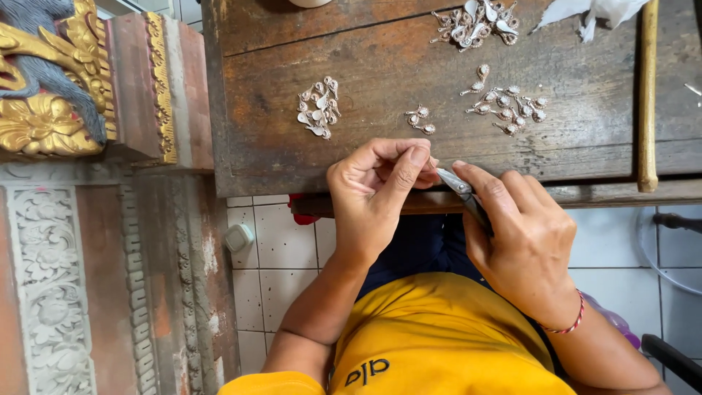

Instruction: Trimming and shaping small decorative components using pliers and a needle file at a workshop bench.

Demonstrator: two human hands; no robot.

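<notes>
- A carved, gilded red-and-gold ornament (88,88) stood at the far left, beside the worn dark wooden table (380,66).
- A cluster of small silver pear-shaped pendants (319,107) lay on the wood, well apart from a smaller pair (420,119).
- The left hand (376,194) was curled nearly closed, thumb and fingertips pinched together (what they gripped was hidden).
- The right hand (515,227) was wrapped around slim metal pliers (461,189), whose tip met the left fingertips at the table's edge.
- More pendants (508,106) lay scattered farther right.

A worn wooden table (380,66) stands over a white tiled floor (274,249); a carved, gilded pillar (80,183) rises just beside it.
</notes>
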